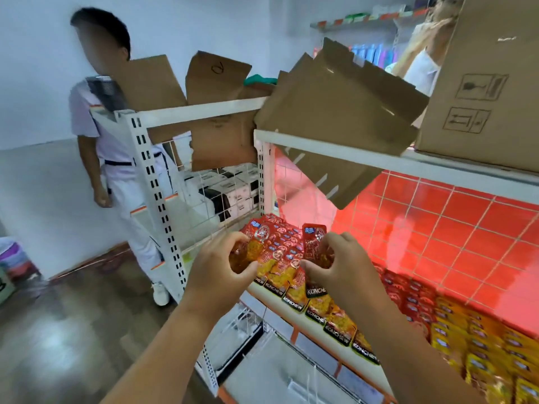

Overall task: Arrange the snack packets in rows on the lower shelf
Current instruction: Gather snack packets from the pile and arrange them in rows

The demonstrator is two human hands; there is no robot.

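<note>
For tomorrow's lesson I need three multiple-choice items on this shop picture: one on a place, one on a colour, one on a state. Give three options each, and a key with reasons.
1. Where does the big cardboard box stand?
A. on the floor
B. on the upper shelf
C. in a trolley

2. What colour is the tiled back panel?
A. red
B. blue
C. green

3. What is the right hand doing?
A. hanging idle
B. holding a snack packet
C. pressing flat on a wall

Key:
1 B: the box rests on the white top board at the right.
2 A: the tiles behind the wire grid show bright red.
3 B: its fingers and thumb curl round a red packet held upright.
</note>
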